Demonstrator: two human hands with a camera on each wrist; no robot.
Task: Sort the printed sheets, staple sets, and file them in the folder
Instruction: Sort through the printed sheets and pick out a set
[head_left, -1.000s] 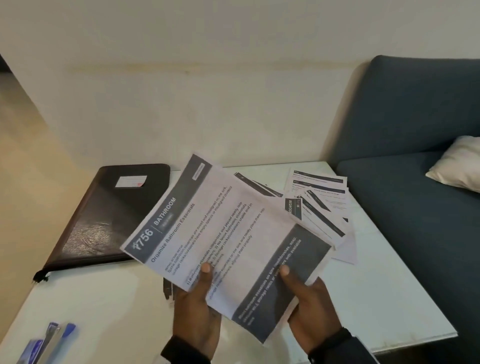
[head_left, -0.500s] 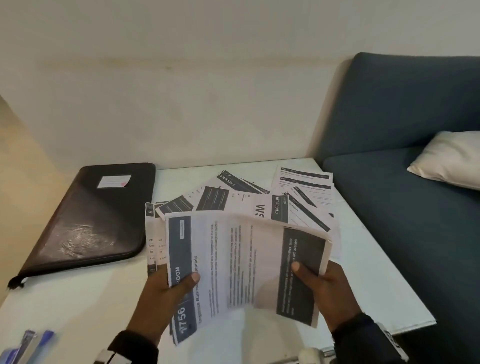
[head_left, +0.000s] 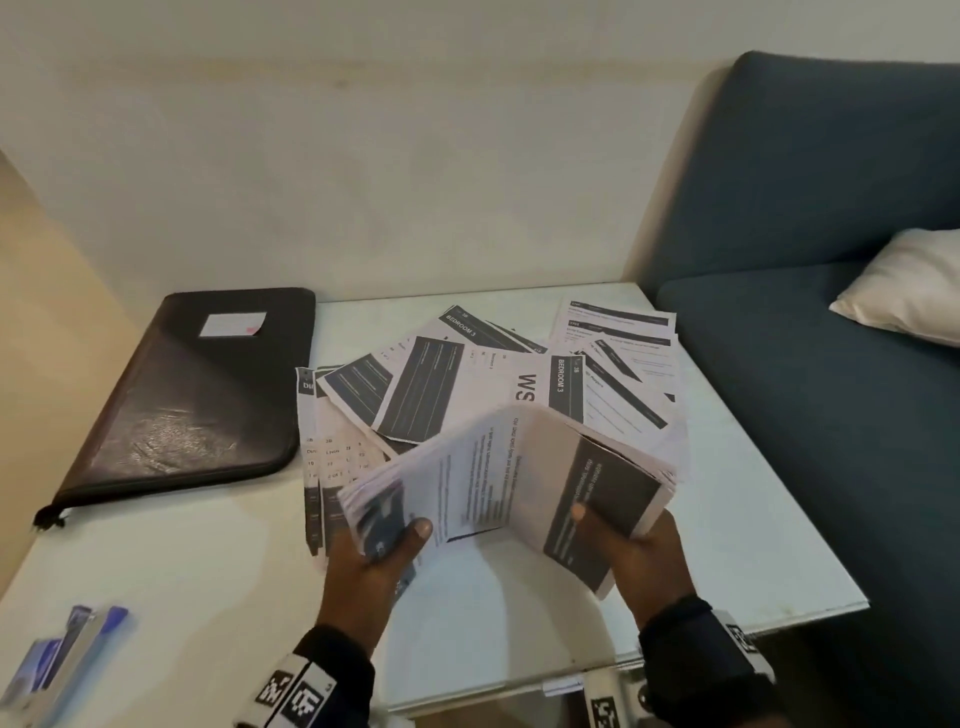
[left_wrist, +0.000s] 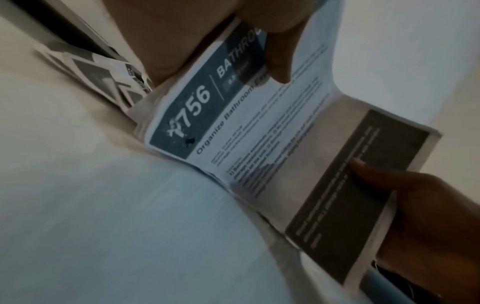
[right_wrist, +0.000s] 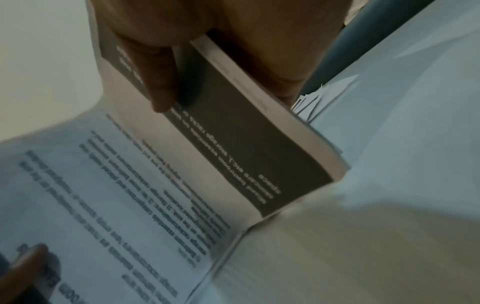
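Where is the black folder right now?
In the head view, the black folder lies closed on the white table's far-left corner, left of the scattered printed sheets.

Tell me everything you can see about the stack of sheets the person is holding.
The stack of sheets is white printed paper, bowed upward between both hands above the white table. Its top page reads "756", "BATHROOM", "Organize Bathroom", with a dark header band and a dark block at the other end. The left hand pinches the header end, the right hand the dark end, thumbs on top.
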